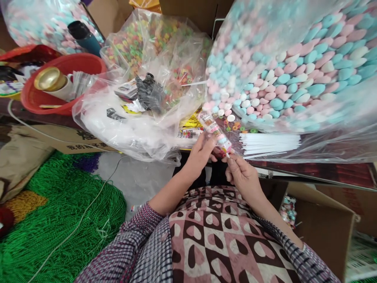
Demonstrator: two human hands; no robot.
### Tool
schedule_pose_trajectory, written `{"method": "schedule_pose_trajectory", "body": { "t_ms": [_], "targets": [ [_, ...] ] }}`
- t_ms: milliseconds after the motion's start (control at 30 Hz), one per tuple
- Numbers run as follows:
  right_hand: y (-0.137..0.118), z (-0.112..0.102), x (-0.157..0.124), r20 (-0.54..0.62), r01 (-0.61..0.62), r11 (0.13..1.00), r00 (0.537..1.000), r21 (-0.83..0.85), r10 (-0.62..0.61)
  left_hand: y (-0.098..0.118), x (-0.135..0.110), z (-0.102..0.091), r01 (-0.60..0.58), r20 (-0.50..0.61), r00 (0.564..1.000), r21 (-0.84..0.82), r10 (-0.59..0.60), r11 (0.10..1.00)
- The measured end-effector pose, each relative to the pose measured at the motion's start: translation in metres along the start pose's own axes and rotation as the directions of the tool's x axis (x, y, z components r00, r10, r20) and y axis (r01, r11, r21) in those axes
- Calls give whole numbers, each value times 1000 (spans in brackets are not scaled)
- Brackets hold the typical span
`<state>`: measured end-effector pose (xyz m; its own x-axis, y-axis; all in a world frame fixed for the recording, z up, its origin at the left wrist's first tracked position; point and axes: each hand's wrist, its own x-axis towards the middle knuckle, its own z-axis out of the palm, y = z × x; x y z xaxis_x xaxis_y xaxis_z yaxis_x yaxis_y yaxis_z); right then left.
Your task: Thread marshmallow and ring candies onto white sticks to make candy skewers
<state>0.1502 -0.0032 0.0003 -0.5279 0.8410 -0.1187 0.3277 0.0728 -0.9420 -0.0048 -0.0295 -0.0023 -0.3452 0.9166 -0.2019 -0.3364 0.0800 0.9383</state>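
Note:
My left hand [200,154] is closed around the lower side of a small clear printed candy packet [212,127], which tilts up to the left over the table edge. Pink and pale pieces show through its wrapper. At the packet's lower end, my right hand [242,173] pinches a short white stick [227,155] between thumb and forefinger. Just right of the hands lies a bundle of white sticks [268,144]. Small coloured candy rings [235,125] are scattered behind the packet.
A large clear bag of pink, blue and white candies [282,86] fills the back right. Behind is a bag of coloured ring candies [159,43]. A red basin [32,96] stands left, above green beaded strings [73,208]. An open cardboard box [321,224] sits lower right.

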Motion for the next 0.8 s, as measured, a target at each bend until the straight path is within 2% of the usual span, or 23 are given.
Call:
{"method": "schedule_pose_trajectory", "body": {
  "t_ms": [67, 133, 167, 233, 300, 367, 400, 500, 567, 700, 800],
  "targets": [
    [3, 0, 0, 89, -22, 1000, 996, 19, 21, 3, 5, 2, 36, 36, 999, -228, -28, 973],
    [7, -1, 0, 119, -42, 999, 992, 26, 39, 6, 7, 5, 65, 75, 996, -387, -38, 920],
    [7, -1, 0, 85, -28, 999, 996, 19, 26, 7, 7, 7, 72, 78, 996, -440, -41, 895],
    [7, -4, 0, -66, 68, 997, 995, -48, -71, 9, 7, 8, 65, 53, 998, -504, -45, 861],
    [2, -7, -1, -220, 187, 964, 949, -191, -228, 9, 7, 8, 34, 3, 999, -531, -39, 847],
    [-4, -10, -2, -282, 235, 926, 905, -295, -319, 9, 7, 7, -5, -44, 999, -530, -21, 848],
    [-7, -11, -3, -281, 224, 932, 910, -286, -305, 9, 6, 6, -26, -64, 998, -522, -9, 853],
    [-11, -7, -2, -203, 84, 996, 975, -35, -90, 7, 4, 7, -59, -73, 997, -485, 27, 873],
    [-11, -2, 0, -137, -19, 987, 990, 157, 40, 6, 1, 9, -63, -49, 998, -456, 45, 888],
    [-13, 5, 5, -30, -142, 884, 984, 446, 173, 5, -6, 12, -40, -6, 999, -386, 41, 922],
    [-16, 6, 5, 0, -178, 787, 975, 590, 221, 6, -9, 13, -32, 17, 999, -387, 42, 921]
  ]
}}
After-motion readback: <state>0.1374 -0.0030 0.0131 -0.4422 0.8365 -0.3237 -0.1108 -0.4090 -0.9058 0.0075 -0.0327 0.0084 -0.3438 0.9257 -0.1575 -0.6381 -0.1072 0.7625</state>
